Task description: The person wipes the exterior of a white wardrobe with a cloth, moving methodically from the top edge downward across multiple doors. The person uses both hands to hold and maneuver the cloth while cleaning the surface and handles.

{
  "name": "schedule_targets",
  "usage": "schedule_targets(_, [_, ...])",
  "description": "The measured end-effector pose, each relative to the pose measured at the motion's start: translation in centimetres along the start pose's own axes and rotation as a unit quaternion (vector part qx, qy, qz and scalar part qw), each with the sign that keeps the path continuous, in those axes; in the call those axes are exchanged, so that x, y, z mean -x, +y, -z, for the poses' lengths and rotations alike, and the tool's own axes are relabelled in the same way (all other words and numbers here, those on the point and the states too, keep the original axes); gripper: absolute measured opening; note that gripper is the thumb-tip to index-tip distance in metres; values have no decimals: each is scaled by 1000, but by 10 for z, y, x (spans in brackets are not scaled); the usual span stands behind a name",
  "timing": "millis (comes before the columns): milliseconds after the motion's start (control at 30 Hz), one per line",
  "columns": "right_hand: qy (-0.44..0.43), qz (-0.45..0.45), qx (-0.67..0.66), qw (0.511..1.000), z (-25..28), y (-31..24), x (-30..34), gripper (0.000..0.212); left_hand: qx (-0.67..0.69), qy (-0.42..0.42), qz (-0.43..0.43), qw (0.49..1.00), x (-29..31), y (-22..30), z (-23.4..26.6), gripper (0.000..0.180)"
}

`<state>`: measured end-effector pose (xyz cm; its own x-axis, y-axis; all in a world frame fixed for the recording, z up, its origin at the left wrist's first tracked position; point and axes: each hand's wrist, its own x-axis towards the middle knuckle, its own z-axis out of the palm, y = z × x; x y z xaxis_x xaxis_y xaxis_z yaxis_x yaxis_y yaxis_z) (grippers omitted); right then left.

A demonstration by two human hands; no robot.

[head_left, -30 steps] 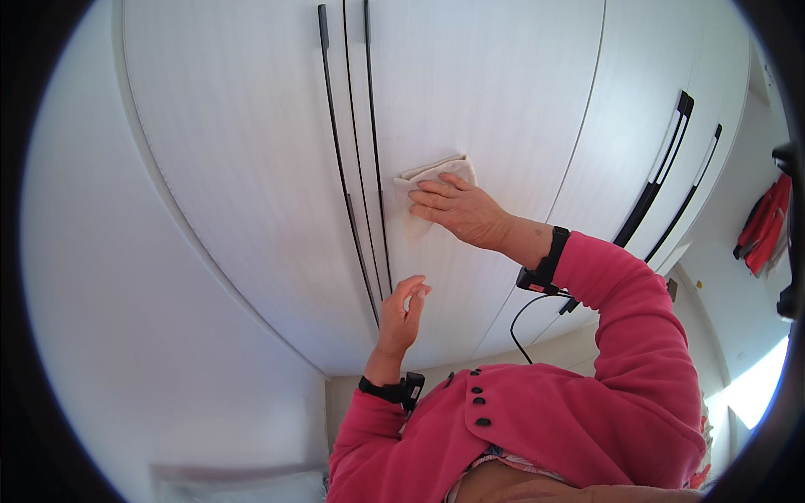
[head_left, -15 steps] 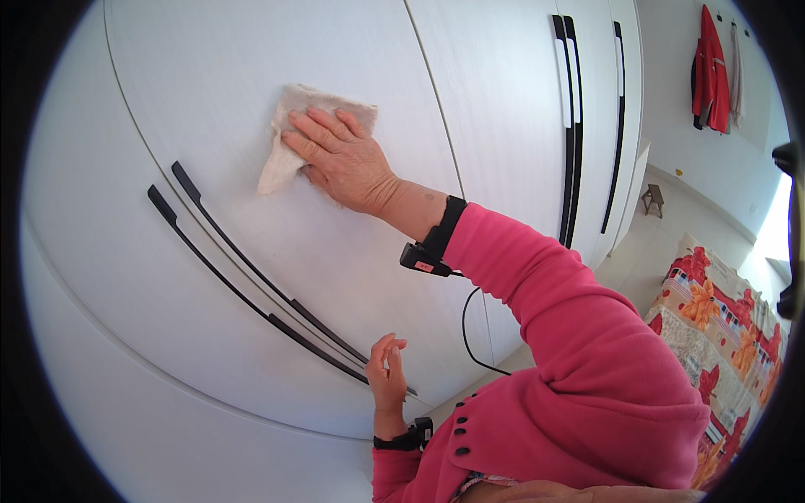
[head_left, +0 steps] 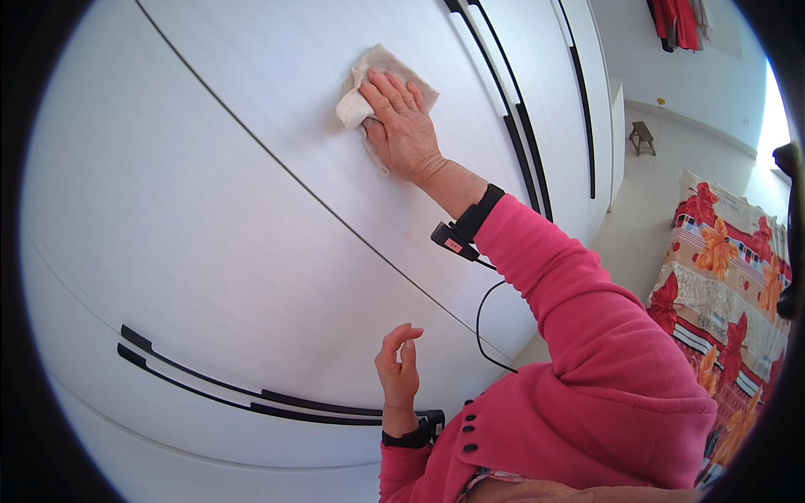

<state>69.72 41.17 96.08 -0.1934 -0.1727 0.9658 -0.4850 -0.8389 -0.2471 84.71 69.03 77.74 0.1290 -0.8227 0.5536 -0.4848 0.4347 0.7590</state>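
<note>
My right hand presses a pale cream cloth against the white wardrobe door, fingers laid over it and its edges bunched on the left. A black wristband with a small box and a cable is on this wrist. Lower down, my left hand is raised in front of the wardrobe, fingers bent and thumb apart, holding nothing. Whether it touches the door I cannot tell. Nearest to it are the long black handles at the lower left.
More black door handles run down the wardrobe to the right of the cloth. Beyond it are a small wooden stool, a bed with a leaf-patterned cover and red clothing on the wall. A black cable hangs from my right wristband.
My right hand and the cloth have moved right and up, across the seam onto the neighbouring door. The view has shifted along the wardrobe. My left hand stays raised and empty.
</note>
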Motion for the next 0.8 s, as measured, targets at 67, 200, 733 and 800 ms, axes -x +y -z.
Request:
schedule_targets(67, [20, -36, 5, 999, 5, 46, 1, 52, 10, -26, -12, 1000, -21, -5, -25, 22])
schedule_targets(200, [37, -106, 1, 994, 22, 117, 19, 51, 14, -78, -38, 996, -55, -6, -69, 23])
schedule_targets(733, [94, -139, -55, 984, 7, 133, 51, 48, 38, -82, -14, 996, -67, 19, -78, 24])
schedule_targets(800, [88, -110, -63, 988, -6, 101, 60, 47, 39, -57, -19, 997, -58, 21, -61, 24])
